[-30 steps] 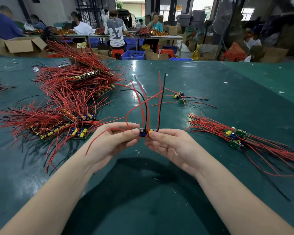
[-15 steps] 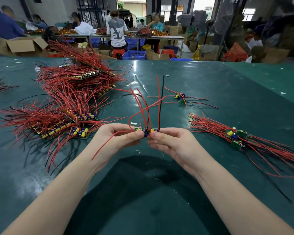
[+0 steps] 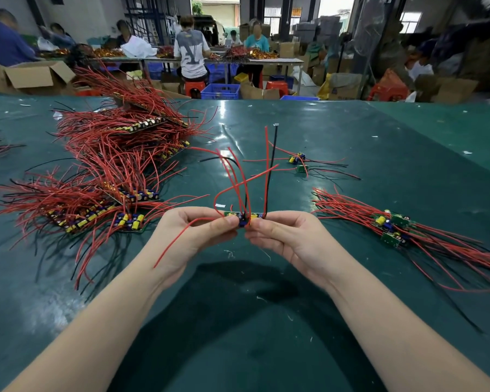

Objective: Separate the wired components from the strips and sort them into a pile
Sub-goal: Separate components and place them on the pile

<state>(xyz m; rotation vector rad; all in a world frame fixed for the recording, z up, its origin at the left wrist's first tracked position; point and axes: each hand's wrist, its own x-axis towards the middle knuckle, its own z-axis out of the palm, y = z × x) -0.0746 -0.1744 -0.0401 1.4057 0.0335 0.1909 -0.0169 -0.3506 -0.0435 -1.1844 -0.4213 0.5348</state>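
**Both hands pinch one short strip above the counter**

The left hand [image 3: 194,234] and the right hand [image 3: 287,239] meet at the middle of the view, fingertips almost touching. Between them sits a short strip [image 3: 244,216] of small green boards with yellow and blue parts. The left hand pinches its left end between thumb and curled fingers; the right hand pinches its right end the same way. The strip is held level, lifted off the green counter [image 3: 351,154].

Red wires [image 3: 232,179] rise from the strip toward 12 o'clock and bend over, and one black wire [image 3: 271,171] stands nearly upright beside them. One red wire trails down across the left palm toward 7 o'clock.

At 3 o'clock from the hands, well apart, lies a pile of separated pieces [image 3: 391,226], their red and black wires fanning away to the right. At 1 o'clock, farther back, a few loose pieces [image 3: 299,162] lie on their own. From 9 to 11 o'clock spreads a large heap of uncut strips [image 3: 102,176], thick with red wires; its nearest strip lies just beside the left hand.

Past the counter's far edge, people sit at another long table among cardboard boxes [image 3: 37,75] and a blue crate [image 3: 220,91].
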